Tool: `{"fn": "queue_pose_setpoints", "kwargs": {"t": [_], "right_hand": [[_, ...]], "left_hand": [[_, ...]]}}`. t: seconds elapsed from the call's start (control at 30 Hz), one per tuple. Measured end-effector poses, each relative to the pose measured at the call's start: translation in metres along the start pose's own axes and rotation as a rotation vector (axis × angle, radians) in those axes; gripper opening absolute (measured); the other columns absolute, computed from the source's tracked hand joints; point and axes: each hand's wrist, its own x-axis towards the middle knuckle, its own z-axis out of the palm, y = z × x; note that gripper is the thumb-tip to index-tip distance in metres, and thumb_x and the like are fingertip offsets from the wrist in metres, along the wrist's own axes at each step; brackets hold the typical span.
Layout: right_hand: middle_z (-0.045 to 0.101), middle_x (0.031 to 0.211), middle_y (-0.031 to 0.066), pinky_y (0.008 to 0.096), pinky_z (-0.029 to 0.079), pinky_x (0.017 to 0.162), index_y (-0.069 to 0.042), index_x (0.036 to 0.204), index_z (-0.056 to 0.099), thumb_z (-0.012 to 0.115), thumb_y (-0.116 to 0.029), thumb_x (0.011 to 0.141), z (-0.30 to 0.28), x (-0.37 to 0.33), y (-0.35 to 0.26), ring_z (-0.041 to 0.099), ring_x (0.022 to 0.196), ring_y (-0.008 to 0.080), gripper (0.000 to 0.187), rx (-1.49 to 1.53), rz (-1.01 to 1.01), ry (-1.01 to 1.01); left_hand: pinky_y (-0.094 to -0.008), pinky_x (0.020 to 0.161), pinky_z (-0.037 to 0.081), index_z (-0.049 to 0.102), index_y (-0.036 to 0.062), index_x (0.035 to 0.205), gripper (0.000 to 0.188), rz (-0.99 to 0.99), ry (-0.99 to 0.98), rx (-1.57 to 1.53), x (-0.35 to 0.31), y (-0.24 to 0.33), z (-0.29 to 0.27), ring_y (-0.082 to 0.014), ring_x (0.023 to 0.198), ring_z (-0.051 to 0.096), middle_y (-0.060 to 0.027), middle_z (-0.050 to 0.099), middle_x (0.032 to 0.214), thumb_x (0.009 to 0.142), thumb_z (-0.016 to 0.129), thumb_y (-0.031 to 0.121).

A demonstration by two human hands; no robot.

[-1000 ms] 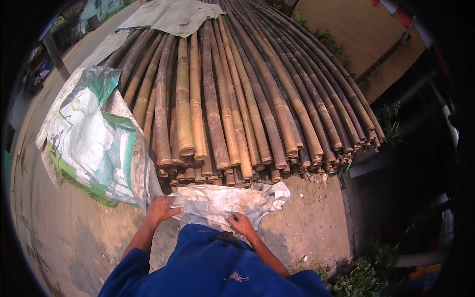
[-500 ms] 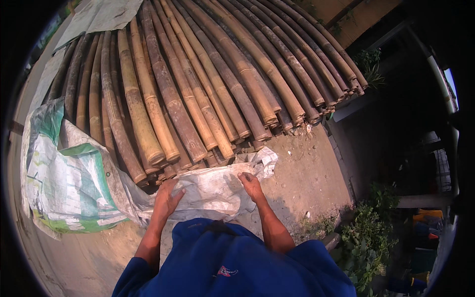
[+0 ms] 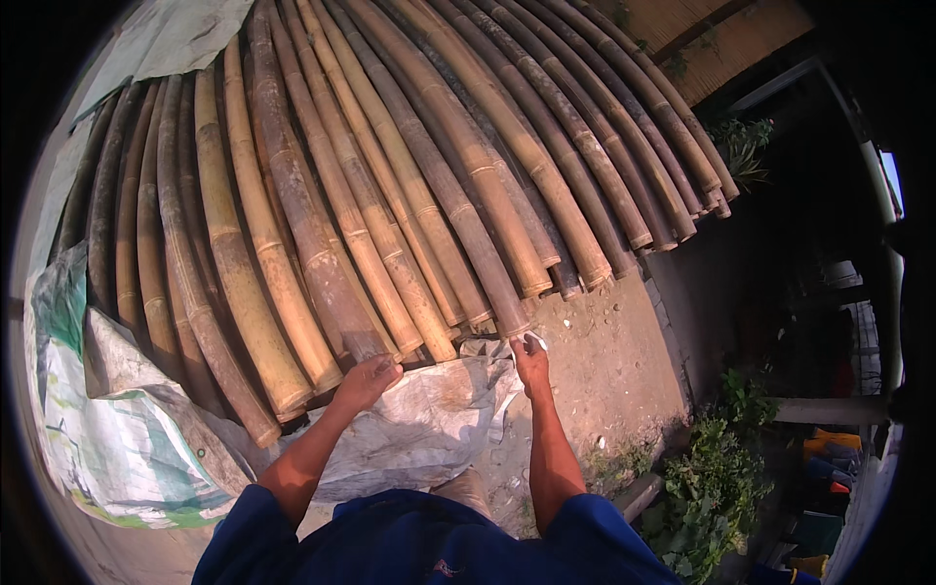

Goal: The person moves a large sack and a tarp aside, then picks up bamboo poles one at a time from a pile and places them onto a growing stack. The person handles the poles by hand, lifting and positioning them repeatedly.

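Note:
A stack of long brown and tan bamboo poles (image 3: 487, 166) fans out ahead of me, cut ends facing my body. Below those ends, a worn white woven plastic sheet (image 3: 429, 414) is drawn up. My left hand (image 3: 368, 383) is closed at the sheet's upper edge, right against the end of a dark pole; its fingertips are partly hidden. At the sheet's far right corner, my right hand (image 3: 532, 367) pinches the white edge just under another pole's end. Farther left, a green and white woven sheet (image 3: 127, 444) drapes over the stack's lower left side.
Pale sheeting (image 3: 180, 39) covers the stack's far left. Dusty ground (image 3: 624, 361) lies to the right. Leafy plants (image 3: 717, 473) grow at lower right beside a dark recess holding coloured items (image 3: 829, 468). A wooden panel (image 3: 731, 44) stands at the far right.
My right hand has moved right and slightly down to a pole's end, with the sheet edge. My left hand has shifted right, its fingers now curled. The view has tilted and shifted somewhat.

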Motion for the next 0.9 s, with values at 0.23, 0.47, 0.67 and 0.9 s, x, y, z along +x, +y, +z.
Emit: {"fn": "queue_pose_setpoints", "kwargs": {"t": [0.23, 0.47, 0.67, 0.9], "right_hand": [[0.034, 0.155, 0.0316, 0.0628, 0.034, 0.110, -0.001, 0.147, 0.047, 0.066, -0.059, 0.087, 0.008, 0.143, -0.091, 0.041, 0.137, 0.0521, 0.086, -0.533, -0.099, 0.240], [0.018, 0.162, 0.0305, 0.0784, 0.019, 0.109, -0.015, 0.158, 0.034, 0.067, -0.067, 0.082, 0.015, 0.195, -0.085, 0.012, 0.149, 0.0561, 0.098, -0.817, -0.287, 0.140], [0.013, 0.162, 0.0345, 0.0789, 0.020, 0.109, -0.013, 0.157, 0.034, 0.075, -0.067, 0.074, 0.012, 0.221, -0.104, 0.010, 0.147, 0.0600, 0.107, -0.754, -0.178, 0.085], [0.015, 0.160, 0.0371, 0.0729, 0.029, 0.110, -0.010, 0.155, 0.037, 0.076, -0.063, 0.076, 0.012, 0.222, -0.104, 0.012, 0.145, 0.0631, 0.104, -0.751, -0.225, 0.087]], "left_hand": [[-0.0415, 0.101, 0.047, 0.049, -0.0051, 0.143, 0.084, -0.062, 0.142, -0.251, 0.134, 0.024, 0.083, -0.0368, 0.123, 0.061, -0.0297, 0.062, 0.130, 0.092, 0.062, 0.061], [-0.0414, 0.111, 0.039, 0.025, -0.0059, 0.156, 0.110, -0.197, 0.150, -0.569, 0.229, 0.045, 0.180, -0.0392, 0.136, 0.049, -0.0329, 0.051, 0.142, 0.087, 0.062, 0.071], [-0.0389, 0.111, 0.040, 0.026, -0.0069, 0.153, 0.109, -0.230, 0.345, -0.885, 0.301, 0.047, 0.194, -0.0335, 0.134, 0.050, -0.0261, 0.049, 0.144, 0.083, 0.076, 0.060], [-0.0470, 0.111, 0.039, 0.035, -0.0036, 0.151, 0.110, -0.437, 0.289, -1.066, 0.317, 0.042, 0.192, -0.0340, 0.138, 0.046, -0.0221, 0.044, 0.151, 0.075, 0.078, 0.064]]}}
